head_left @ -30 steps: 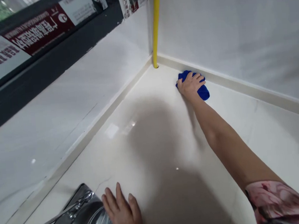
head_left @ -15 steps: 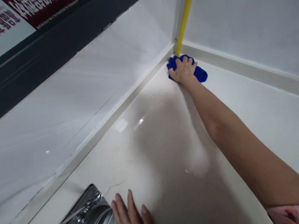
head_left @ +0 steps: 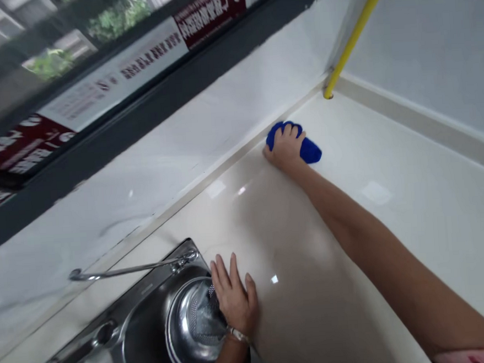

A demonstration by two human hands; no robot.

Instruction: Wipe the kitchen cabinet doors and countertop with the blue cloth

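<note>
My right hand (head_left: 286, 146) presses a blue cleaning cloth (head_left: 311, 152) against the pale countertop (head_left: 303, 232), close to the low upstand along the window wall. Its fingers curl over the cloth, part of which sticks out on the right side. My left hand (head_left: 236, 301) lies with fingers spread at the right edge of the steel sink (head_left: 146, 315), and a bracelet (head_left: 238, 334) circles its wrist. Beside that hand, a shiny metal bowl or strainer (head_left: 180, 313) sits in the basin, partly hidden by the hand and forearm.
A yellow pipe (head_left: 356, 38) comes down into the counter's back corner. The chrome faucet (head_left: 136, 269) reaches across the sink's rear edge. Above the white wall runs a dark window frame (head_left: 144, 91) with printed film on it.
My right hand has drawn the cloth away from the yellow pipe, back along the wall. The view has shifted, showing more of the sink and window. My left hand stays by the sink.
</note>
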